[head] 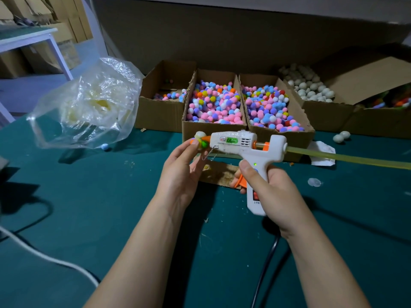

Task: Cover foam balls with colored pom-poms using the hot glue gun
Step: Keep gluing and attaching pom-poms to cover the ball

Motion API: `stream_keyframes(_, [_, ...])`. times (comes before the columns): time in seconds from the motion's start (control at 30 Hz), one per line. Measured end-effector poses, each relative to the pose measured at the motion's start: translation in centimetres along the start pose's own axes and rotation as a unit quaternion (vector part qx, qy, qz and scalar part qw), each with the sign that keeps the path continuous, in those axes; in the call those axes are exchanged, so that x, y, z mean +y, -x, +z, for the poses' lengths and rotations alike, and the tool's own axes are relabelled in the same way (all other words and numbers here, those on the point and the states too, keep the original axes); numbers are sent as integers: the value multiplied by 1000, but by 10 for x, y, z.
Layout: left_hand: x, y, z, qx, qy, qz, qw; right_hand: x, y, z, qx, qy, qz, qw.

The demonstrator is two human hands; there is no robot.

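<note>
Pinching a small white foam ball point(200, 136) in the left hand point(184, 167) over the teal worktop point(106, 196): only a few orange, green and yellow pom-poms point(203, 144) stuck on, mostly bare, early going by the look. Touching it with the orange nozzle of the white hot glue gun point(240, 144), right hand point(269, 185) wrapped round the handle.

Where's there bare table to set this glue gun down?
Widest bare green mat lies left of the left hand, which holds the foam ball, between the plastic bag and the white cable. Crowded: pom-pom boxes behind, cardboard scrap beneath the glue gun in the right hand, black cord by that forearm.
</note>
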State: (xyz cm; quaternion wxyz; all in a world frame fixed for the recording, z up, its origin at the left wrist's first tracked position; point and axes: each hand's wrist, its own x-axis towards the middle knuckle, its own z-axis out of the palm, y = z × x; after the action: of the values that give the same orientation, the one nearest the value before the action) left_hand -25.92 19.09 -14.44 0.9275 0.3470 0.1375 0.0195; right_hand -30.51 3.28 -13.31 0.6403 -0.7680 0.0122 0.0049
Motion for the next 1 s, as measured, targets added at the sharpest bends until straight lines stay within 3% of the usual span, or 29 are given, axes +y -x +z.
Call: stream_keyframes(1.0, [1,-1,-3,3,15,-16,1000,3,-3,-1,-1,27,-38,999])
